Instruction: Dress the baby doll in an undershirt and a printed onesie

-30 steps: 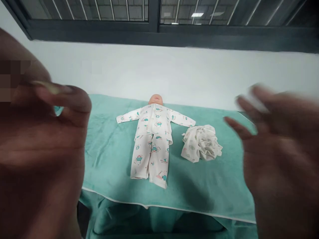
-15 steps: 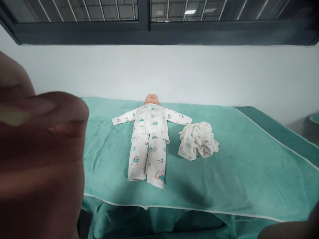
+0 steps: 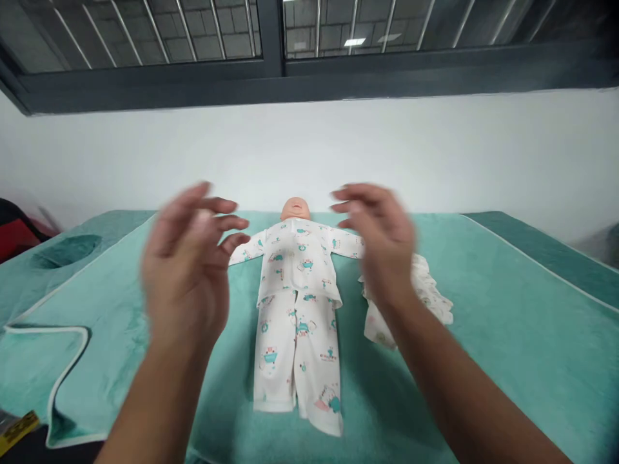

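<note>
A baby doll (image 3: 296,208) lies on its back, dressed in a white long-sleeved top (image 3: 300,261) and white trousers (image 3: 297,354) printed with small teal pictures. Its sleeves stretch out to both sides. My left hand (image 3: 191,258) is raised over the doll's sleeve on the left, fingers apart and curved, holding nothing. Opposite it, my right hand (image 3: 382,241) hovers by the other sleeve, slightly blurred, with bent fingers apart and nothing in them. Behind my right wrist sits a crumpled white printed cloth (image 3: 428,290), partly hidden.
A teal blanket (image 3: 507,335) with pale piping covers the surface, its edge folded at the left. The white wall (image 3: 309,148) and a dark barred window frame (image 3: 145,87) stand behind. A red and black item (image 3: 17,235) and a yellow item (image 3: 19,432) lie at the left.
My left hand has moved from close before the camera to above the doll's left-hand side. My right hand has risen from the lower right corner. The view has shifted slightly.
</note>
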Action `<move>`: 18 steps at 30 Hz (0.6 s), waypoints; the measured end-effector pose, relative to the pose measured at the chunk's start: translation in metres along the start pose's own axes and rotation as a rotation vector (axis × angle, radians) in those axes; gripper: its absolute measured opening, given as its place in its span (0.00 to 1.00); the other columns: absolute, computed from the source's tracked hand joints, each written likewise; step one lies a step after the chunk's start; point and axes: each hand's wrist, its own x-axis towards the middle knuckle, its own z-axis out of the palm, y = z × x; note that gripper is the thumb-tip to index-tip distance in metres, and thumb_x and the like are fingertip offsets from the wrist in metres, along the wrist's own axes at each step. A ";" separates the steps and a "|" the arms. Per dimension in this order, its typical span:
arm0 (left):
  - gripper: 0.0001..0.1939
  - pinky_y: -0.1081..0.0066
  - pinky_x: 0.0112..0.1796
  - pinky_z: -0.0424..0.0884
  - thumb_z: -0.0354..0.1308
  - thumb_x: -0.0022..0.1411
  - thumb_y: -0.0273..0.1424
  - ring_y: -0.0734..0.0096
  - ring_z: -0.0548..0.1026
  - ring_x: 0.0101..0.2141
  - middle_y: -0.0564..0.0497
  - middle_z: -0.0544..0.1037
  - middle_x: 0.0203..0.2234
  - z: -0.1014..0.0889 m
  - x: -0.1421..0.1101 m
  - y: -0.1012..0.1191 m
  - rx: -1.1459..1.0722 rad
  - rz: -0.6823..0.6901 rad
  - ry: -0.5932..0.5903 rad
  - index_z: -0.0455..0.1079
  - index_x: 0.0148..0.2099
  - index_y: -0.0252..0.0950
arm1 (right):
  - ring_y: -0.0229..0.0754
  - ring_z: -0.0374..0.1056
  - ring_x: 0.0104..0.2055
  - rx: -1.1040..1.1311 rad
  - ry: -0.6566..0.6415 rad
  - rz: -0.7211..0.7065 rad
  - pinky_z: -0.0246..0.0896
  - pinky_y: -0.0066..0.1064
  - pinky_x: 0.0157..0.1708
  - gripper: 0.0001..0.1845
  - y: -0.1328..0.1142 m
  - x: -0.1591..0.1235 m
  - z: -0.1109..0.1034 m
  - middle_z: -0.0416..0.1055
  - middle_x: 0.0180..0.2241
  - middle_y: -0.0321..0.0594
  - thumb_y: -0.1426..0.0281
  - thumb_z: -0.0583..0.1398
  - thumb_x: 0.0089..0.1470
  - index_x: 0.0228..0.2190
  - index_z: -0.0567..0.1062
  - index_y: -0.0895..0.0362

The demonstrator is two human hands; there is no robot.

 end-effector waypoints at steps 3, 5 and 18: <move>0.13 0.72 0.37 0.72 0.62 0.56 0.34 0.71 0.75 0.37 0.50 0.78 0.37 0.003 0.047 -0.084 0.208 -0.149 -0.029 0.76 0.44 0.37 | 0.43 0.69 0.42 -0.324 -0.224 0.151 0.63 0.36 0.43 0.09 0.068 0.027 0.052 0.72 0.44 0.43 0.67 0.54 0.59 0.39 0.71 0.56; 0.14 0.67 0.39 0.72 0.57 0.58 0.34 0.66 0.75 0.40 0.47 0.79 0.40 0.005 0.072 -0.141 0.341 -0.220 -0.099 0.75 0.45 0.35 | 0.48 0.69 0.43 -0.607 -0.360 0.269 0.62 0.40 0.42 0.12 0.109 0.042 0.078 0.71 0.45 0.49 0.64 0.54 0.58 0.40 0.71 0.58; 0.17 0.62 0.57 0.59 0.47 0.68 0.34 0.65 0.67 0.51 0.48 0.71 0.44 0.002 0.100 -0.224 0.659 -0.112 -0.490 0.75 0.50 0.43 | 0.40 0.58 0.26 -0.719 -0.480 0.390 0.48 0.30 0.27 0.15 0.174 0.061 0.091 0.67 0.24 0.35 0.62 0.51 0.56 0.21 0.62 0.53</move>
